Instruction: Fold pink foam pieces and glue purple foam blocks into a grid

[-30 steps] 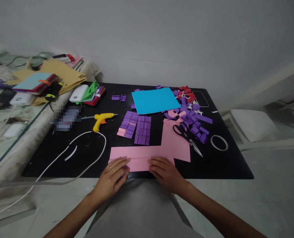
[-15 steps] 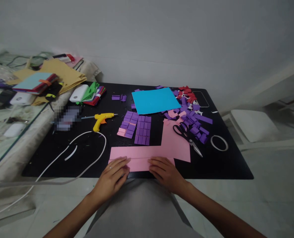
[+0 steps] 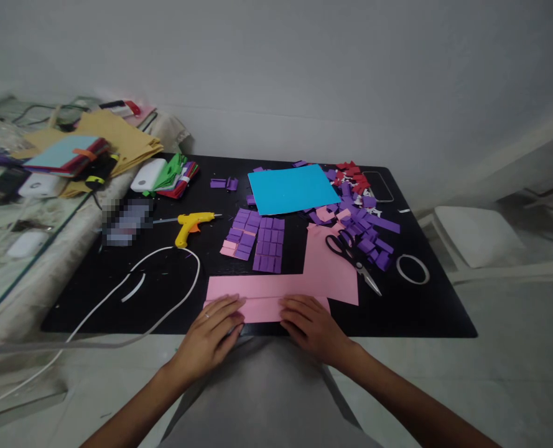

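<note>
A folded pink paper strip (image 3: 262, 286) lies along the front edge of the table, with a crease line running across it. My left hand (image 3: 215, 326) rests flat on its left part, fingers stretched over the lower layer. On the right part lies my right hand (image 3: 311, 326), also open, fingertips near the crease. Another pink sheet (image 3: 325, 264) sits under black-handled scissors (image 3: 355, 261). Just beyond the strip are two flat panels covered in small purple paper pieces, a left panel (image 3: 242, 233) with some pink and a right panel (image 3: 269, 246).
A blue sheet (image 3: 292, 190) lies at the back, beside purple scraps (image 3: 367, 230) and red scraps (image 3: 351, 174). A yellow glue gun (image 3: 187, 227) and its white cable (image 3: 196, 274) are at left. A tape ring (image 3: 412, 269) sits at right; a white stool (image 3: 472, 233) stands beyond.
</note>
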